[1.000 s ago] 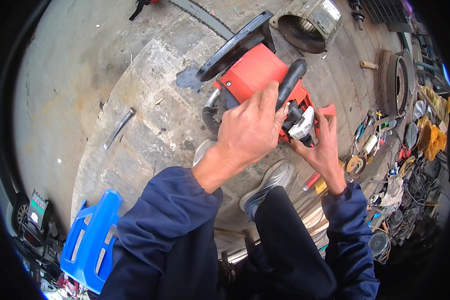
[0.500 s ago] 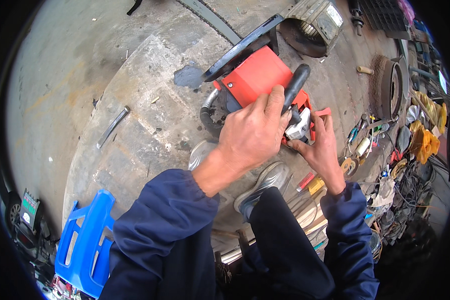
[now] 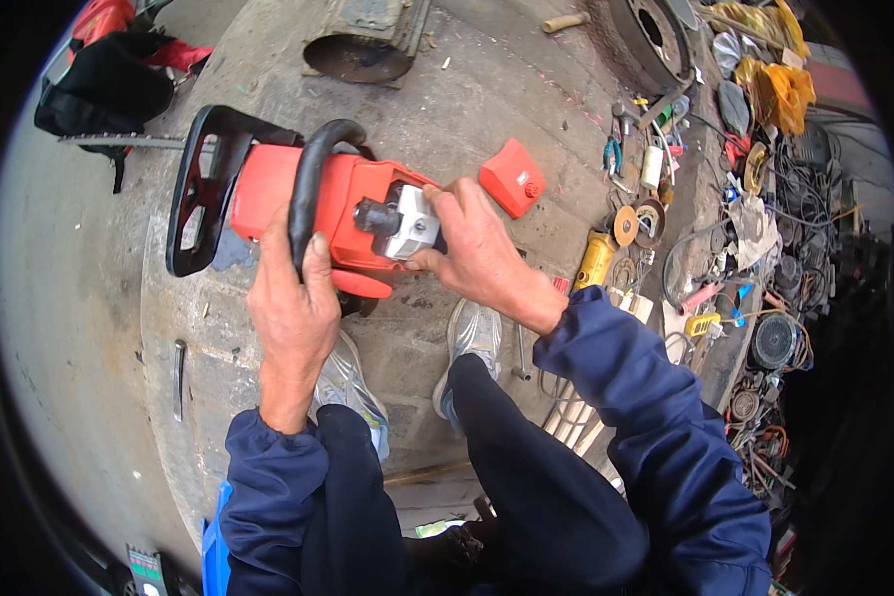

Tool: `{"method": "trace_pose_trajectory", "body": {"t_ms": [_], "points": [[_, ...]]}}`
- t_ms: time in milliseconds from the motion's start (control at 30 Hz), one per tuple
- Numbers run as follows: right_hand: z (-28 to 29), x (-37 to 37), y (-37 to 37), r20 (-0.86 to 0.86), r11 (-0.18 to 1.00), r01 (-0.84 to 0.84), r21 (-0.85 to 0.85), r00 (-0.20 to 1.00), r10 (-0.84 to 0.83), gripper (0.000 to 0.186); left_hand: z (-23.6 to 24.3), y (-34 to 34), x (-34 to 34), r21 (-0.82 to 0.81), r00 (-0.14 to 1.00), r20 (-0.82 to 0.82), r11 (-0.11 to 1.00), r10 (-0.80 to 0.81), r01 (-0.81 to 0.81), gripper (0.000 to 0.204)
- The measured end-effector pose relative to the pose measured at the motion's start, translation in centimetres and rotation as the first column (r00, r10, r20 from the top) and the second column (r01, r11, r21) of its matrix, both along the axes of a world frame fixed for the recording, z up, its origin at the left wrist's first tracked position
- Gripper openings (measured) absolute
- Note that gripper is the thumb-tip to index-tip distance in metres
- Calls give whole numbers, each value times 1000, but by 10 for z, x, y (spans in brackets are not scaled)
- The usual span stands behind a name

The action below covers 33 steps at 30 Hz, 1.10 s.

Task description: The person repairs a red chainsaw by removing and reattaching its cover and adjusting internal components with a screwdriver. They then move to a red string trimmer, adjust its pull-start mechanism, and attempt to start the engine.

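Observation:
A red chainsaw [image 3: 268, 189] lies on the concrete, its black hand guard [image 3: 191, 199] at the left and its bar pointing far left. My left hand [image 3: 293, 313] is closed round the lower part of the black front handle [image 3: 313, 179], thumb against it. My right hand [image 3: 477, 238] grips the silver part [image 3: 415, 223] at the saw's right end between thumb and fingers; the fingertips are partly hidden behind it. Beside that part sits a black cylindrical piece [image 3: 375, 216]. A separate red cover [image 3: 512, 179] with a round knob rests on the ground beyond my right hand.
A rusty metal housing [image 3: 360, 55] and a wheel rim [image 3: 656, 35] stand at the far side. Tools, discs, a yellow power tool [image 3: 594, 260] and cables clutter the right. A metal bar [image 3: 179, 379] lies left. A black bag [image 3: 104, 84] sits far left.
The red cover now lies apart on the ground, and the silver part is more exposed. The saw appears farther left and turned in view. My left hand now grips lower on the handle.

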State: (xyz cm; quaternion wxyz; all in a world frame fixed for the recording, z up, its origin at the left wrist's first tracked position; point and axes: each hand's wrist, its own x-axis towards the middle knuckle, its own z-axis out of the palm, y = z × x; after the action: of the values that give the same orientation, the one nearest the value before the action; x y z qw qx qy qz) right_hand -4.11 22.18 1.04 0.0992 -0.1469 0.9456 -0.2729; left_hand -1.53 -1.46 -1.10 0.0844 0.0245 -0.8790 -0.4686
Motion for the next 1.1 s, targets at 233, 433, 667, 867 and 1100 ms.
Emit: {"method": "trace_pose_trajectory", "body": {"t_ms": [233, 433, 667, 867, 1100], "points": [[-17, 32, 53, -159, 983, 141, -118, 974, -159, 70, -6, 1, 2, -46, 999, 6, 998, 54, -53, 47], [-57, 28, 188, 24, 815, 580, -11, 815, -579, 34, -5, 0, 3, -50, 995, 64, 996, 74, -71, 41], [-106, 8, 206, 6, 791, 564, 237, 813, -582, 69, -2, 6, 3, -56, 992, 62, 992, 113, -110, 44], [-120, -15, 199, -105, 847, 375, 376, 926, -364, 103, -1, 2, 4, -78, 993, 72, 993, 97, -91, 43], [-134, -23, 203, -73, 839, 291, 461, 954, -290, 105, -1, 4, 1, -116, 998, -21, 991, 60, -62, 39]]}}
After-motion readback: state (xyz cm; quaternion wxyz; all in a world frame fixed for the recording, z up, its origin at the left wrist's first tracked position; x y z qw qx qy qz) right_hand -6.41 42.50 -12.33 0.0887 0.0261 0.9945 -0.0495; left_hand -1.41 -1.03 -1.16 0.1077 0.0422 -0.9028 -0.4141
